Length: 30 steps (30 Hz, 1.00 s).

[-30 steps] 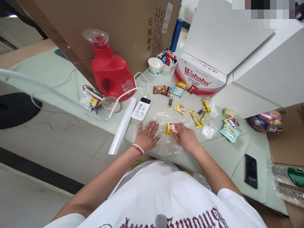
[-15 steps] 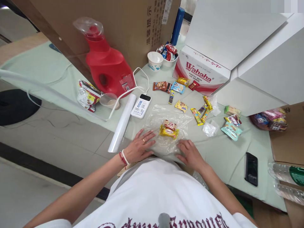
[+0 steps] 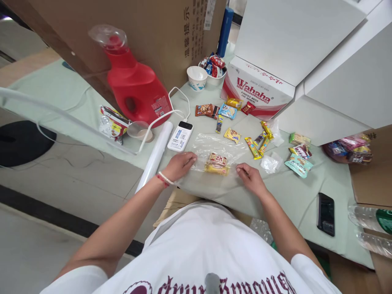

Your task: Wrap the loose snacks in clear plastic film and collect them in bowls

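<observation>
A sheet of clear plastic wrap (image 3: 206,142) lies on the table in front of me. On it rest two small wrapped snacks, a red-and-cream one (image 3: 218,159) and a yellow one (image 3: 216,169), with the near part of the wrap folded over them. My left hand (image 3: 181,165), wearing a beaded bracelet, pinches the wrap's edge left of the snacks. On the other side, my right hand (image 3: 251,177) is closed with thumb and fingers together at the wrap's right edge.
Loose snacks (image 3: 232,135) lie beyond and to the right. A white roll (image 3: 155,157), a power bank (image 3: 180,136) with a cable and a red jug (image 3: 137,90) stand left. A Wahaha carton (image 3: 255,92) and paper cup (image 3: 197,78) are behind, a phone (image 3: 326,214) right.
Both hands have moved away from my body and closed from flat to pinching. The wrap's near edge has been brought forward over the two snacks.
</observation>
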Tool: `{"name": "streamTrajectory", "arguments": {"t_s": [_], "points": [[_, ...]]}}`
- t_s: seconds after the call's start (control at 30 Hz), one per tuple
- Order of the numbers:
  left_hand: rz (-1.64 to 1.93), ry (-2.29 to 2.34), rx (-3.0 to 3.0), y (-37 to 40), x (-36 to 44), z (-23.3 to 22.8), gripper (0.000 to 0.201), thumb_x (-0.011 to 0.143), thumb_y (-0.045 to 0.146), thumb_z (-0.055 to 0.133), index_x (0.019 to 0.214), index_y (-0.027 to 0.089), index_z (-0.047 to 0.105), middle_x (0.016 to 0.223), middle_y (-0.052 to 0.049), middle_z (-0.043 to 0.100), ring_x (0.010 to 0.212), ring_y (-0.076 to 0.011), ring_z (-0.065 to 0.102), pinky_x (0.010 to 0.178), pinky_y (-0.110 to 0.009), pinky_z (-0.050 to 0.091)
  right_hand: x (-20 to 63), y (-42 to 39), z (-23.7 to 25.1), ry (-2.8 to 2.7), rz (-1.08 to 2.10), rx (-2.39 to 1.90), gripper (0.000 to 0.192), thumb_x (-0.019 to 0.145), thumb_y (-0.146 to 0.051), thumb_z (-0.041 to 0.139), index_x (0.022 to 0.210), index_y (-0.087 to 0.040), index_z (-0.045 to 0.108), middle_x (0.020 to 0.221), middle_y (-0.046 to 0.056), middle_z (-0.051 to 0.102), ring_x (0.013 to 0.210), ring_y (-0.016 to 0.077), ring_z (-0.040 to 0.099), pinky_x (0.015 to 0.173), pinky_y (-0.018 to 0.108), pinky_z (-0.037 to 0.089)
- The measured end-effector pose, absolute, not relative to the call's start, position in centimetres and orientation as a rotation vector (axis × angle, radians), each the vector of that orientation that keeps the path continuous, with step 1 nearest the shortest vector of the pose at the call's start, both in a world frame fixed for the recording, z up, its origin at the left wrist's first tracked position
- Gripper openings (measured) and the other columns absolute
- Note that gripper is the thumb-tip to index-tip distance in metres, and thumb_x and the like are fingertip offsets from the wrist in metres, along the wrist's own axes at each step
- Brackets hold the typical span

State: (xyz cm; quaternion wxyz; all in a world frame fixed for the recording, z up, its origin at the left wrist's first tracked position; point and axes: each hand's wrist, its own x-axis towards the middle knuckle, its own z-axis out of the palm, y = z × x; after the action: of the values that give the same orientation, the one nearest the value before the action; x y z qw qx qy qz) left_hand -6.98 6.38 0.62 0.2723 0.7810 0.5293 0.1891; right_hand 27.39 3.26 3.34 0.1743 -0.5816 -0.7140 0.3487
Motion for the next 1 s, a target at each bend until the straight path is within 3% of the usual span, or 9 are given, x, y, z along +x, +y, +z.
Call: {"name": "streamTrajectory", "arguments": {"t_s": [0.17, 0.33, 0.43, 0.57, 0.63, 0.83, 1.0], "points": [[0.328, 1.787, 2.037, 8.0, -4.6, 0.1, 0.032, 0.101, 0.039, 0.046, 0.092, 0.022, 0.071, 0.101, -0.009, 0.077, 0.092, -0.0256, 0.07, 0.073, -0.033, 0.046, 26.8, 6.3, 3.2, -2.242, 0.794, -2.026, 0.028, 0.1, -0.03, 0.044, 0.104, -0.022, 0.071, 0.088, 0.005, 0.072, 0.081, 0.021, 0.064, 0.072, 0.028, 0.045], [0.339, 1.727, 2.13, 7.5, -3.9, -0.2, 0.036, 0.103, 0.037, 0.043, 0.087, 0.02, 0.07, 0.093, -0.011, 0.075, 0.089, -0.0253, 0.068, 0.076, -0.035, 0.045, 24.9, 8.3, 5.0, -2.368, 0.441, -1.922, 0.036, 0.105, -0.034, 0.041, 0.117, -0.021, 0.073, 0.118, 0.013, 0.071, 0.112, 0.0267, 0.062, 0.094, 0.035, 0.046], [0.375, 1.737, 2.11, 7.3, -3.9, -0.1, 0.038, 0.105, 0.037, 0.041, 0.085, 0.021, 0.069, 0.09, -0.01, 0.073, 0.088, -0.0242, 0.067, 0.074, -0.035, 0.043, 22.7, 9.6, 5.0, -2.462, 0.699, -1.581, 0.042, 0.104, -0.044, 0.051, 0.134, -0.02, 0.068, 0.128, 0.012, 0.07, 0.121, 0.0263, 0.059, 0.111, 0.039, 0.04], [0.425, 1.749, 2.095, 7.2, -3.9, 0.1, 0.039, 0.106, 0.039, 0.04, 0.084, 0.022, 0.068, 0.088, -0.008, 0.071, 0.087, -0.0236, 0.066, 0.074, -0.034, 0.043, 20.7, 10.3, 3.8, -2.499, 1.002, -1.393, 0.063, 0.092, -0.054, 0.071, 0.144, -0.02, 0.063, 0.135, 0.013, 0.069, 0.127, 0.028, 0.058, 0.113, 0.043, 0.039], [0.44, 1.766, 2.074, 7.3, -3.9, 0.1, 0.039, 0.105, 0.039, 0.04, 0.084, 0.022, 0.068, 0.088, -0.008, 0.07, 0.088, -0.0235, 0.066, 0.074, -0.034, 0.044, 20.5, 10.1, 3.3, -2.457, 1.026, -1.38, 0.061, 0.088, -0.053, 0.076, 0.14, -0.023, 0.067, 0.132, 0.011, 0.07, 0.124, 0.0278, 0.06, 0.111, 0.043, 0.041], [0.489, 1.771, 2.002, 7.3, -3.7, -0.2, 0.039, 0.104, 0.041, 0.04, 0.09, 0.021, 0.071, 0.09, -0.01, 0.068, 0.092, -0.0258, 0.064, 0.081, -0.038, 0.049, 19.8, 8.8, 2.9, -2.31, 1.05, -1.363, 0.022, 0.094, -0.039, 0.071, 0.108, -0.025, 0.081, 0.104, 0.005, 0.076, 0.104, 0.0211, 0.066, 0.101, 0.036, 0.047], [1.029, 2.018, 2.036, 4.7, -3.3, 0.2, 0.034, 0.1, 0.039, 0.051, 0.12, 0.018, 0.07, 0.124, -0.018, 0.065, 0.127, -0.0346, 0.055, 0.11, -0.053, 0.041, 19.3, 8.2, 2.0, -2.246, 0.985, -1.349, 0.019, 0.1, -0.029, 0.062, 0.097, -0.024, 0.081, 0.09, 0.004, 0.077, 0.091, 0.0191, 0.065, 0.095, 0.034, 0.046]]}}
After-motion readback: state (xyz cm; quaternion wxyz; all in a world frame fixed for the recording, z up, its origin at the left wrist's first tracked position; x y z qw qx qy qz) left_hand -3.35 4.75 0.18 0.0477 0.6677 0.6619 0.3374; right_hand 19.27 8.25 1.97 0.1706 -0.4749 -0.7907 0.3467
